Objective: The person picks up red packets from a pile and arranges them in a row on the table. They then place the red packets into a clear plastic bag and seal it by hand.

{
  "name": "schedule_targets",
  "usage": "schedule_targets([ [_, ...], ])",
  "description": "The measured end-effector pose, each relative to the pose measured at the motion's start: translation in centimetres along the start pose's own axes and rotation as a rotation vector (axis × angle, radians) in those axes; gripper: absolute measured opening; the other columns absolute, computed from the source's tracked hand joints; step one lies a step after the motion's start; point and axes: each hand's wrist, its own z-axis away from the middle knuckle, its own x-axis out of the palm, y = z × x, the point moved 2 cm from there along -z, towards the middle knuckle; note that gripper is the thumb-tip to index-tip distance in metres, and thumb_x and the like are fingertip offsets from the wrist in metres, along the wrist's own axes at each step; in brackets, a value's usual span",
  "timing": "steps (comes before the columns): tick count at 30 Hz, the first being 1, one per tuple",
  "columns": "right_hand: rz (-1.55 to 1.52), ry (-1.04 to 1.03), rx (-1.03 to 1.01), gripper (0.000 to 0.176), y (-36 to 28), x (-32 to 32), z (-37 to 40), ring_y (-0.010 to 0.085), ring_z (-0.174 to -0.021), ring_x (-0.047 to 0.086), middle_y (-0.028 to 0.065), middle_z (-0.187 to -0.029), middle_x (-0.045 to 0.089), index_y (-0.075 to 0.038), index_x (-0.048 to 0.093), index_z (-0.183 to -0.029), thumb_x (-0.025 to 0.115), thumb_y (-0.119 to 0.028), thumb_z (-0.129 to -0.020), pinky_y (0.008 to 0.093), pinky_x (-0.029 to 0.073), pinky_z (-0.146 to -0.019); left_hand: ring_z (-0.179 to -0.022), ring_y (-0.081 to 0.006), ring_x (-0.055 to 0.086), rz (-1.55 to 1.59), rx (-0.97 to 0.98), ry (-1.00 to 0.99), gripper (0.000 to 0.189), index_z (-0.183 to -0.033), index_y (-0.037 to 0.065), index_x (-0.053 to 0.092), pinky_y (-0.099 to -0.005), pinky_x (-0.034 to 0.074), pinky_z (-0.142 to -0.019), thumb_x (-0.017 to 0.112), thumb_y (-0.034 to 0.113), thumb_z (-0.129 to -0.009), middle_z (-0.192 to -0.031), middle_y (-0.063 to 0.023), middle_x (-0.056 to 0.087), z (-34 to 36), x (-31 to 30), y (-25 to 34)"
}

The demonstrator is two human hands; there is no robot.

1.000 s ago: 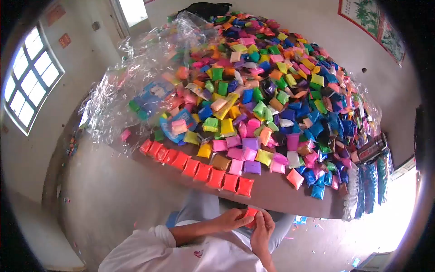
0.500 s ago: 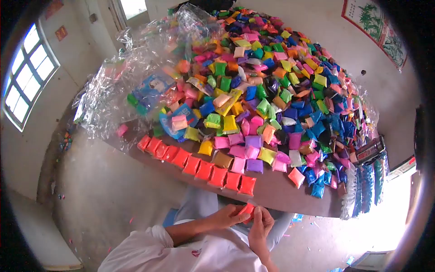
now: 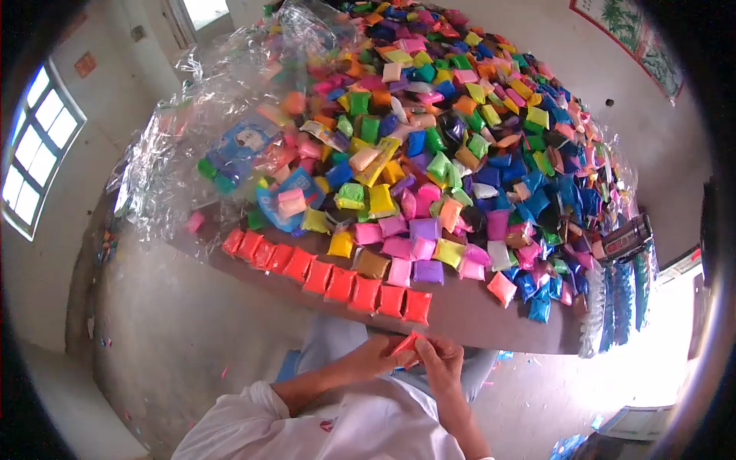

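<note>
Over my lap, at the near edge of the table point(image 3: 475, 330), a small red packet point(image 3: 406, 344) is pinched between both hands. My left hand point(image 3: 374, 357) grips its left side, and my right hand point(image 3: 440, 360) closes on its right side with thumb and fingers. The fingers cover much of the packet. Just beyond the hands, a row of several red packets point(image 3: 339, 284) lies side by side along the table edge, slanting up to the left.
A large heap of colourful packets point(image 3: 460, 146) covers the table behind the row. Crumpled clear plastic point(image 3: 192, 146) lies at the left. Shiny blue and silver strips point(image 3: 621, 307) hang over the right edge beside a dark package point(image 3: 625, 238). Scraps dot the floor.
Both hands have moved slightly up and left with the red packet, which is now tilted differently. The camera view has shifted a little; the row looks the same.
</note>
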Motion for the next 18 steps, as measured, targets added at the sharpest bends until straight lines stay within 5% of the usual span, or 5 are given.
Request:
schedule_targets([
  [5,0.181,0.122,-0.072,0.021,2.3,-1.3,-0.3,0.0057,-0.065,0.051,0.0015,-0.076,0.059,0.004,0.062,-0.099,0.053,-0.014,-0.092,0.0206,0.042,-0.056,-0.095,-0.0109,0.05,0.178,0.143,0.104,0.051,-0.128,0.006,0.045,-0.029,0.045,-0.083,0.063,0.03,-0.086,-0.107,0.0013,0.053,-0.7,-0.4,-1.1],
  [9,-0.148,0.158,0.154,0.023,3.2,-1.4,-0.4,0.0072,-0.064,0.053,0.0023,-0.077,0.06,0.003,0.062,-0.099,0.052,-0.016,-0.092,0.0213,0.043,-0.056,-0.072,-0.0053,0.047,0.199,0.094,0.169,0.04,-0.103,0.008,0.058,-0.0219,0.041,-0.058,0.06,0.043,-0.085,-0.084,0.0045,0.053,-0.7,0.0,1.7],
  [12,-0.402,0.188,0.299,0.025,3.5,-1.8,-0.3,0.0092,-0.065,0.056,0.0029,-0.079,0.062,0.003,0.061,-0.103,0.053,-0.018,-0.092,0.023,0.045,-0.057,-0.091,-0.0086,0.05,0.041,-0.151,0.082,0.048,-0.121,0.003,0.05,-0.0259,0.044,-0.077,0.054,0.04,-0.09,-0.101,-0.0008,0.056,-0.3,-0.5,2.0],
  [13,-0.422,0.16,0.3,0.026,3.6,-2.1,-0.2,0.0098,-0.066,0.057,0.0033,-0.081,0.062,0.002,0.06,-0.105,0.053,-0.019,-0.092,0.0239,0.046,-0.057,-0.082,-0.0088,0.049,0.095,0.01,0.137,0.048,-0.119,0.002,0.051,-0.0258,0.043,-0.071,0.053,0.041,-0.09,-0.094,-0.0004,0.055,-0.4,0.0,1.0],
  [18,-0.329,0.068,0.304,0.028,3.1,-2.4,0.0,0.0076,-0.065,0.054,0.0017,-0.08,0.062,0.002,0.061,-0.105,0.053,-0.022,-0.092,0.0241,0.045,-0.056,-0.078,-0.0085,0.048,-0.049,-0.038,0.066,0.048,-0.115,0.002,0.052,-0.0251,0.042,-0.067,0.054,0.042,-0.09,-0.088,-0.0009,0.054,-0.4,-0.2,0.5],
])
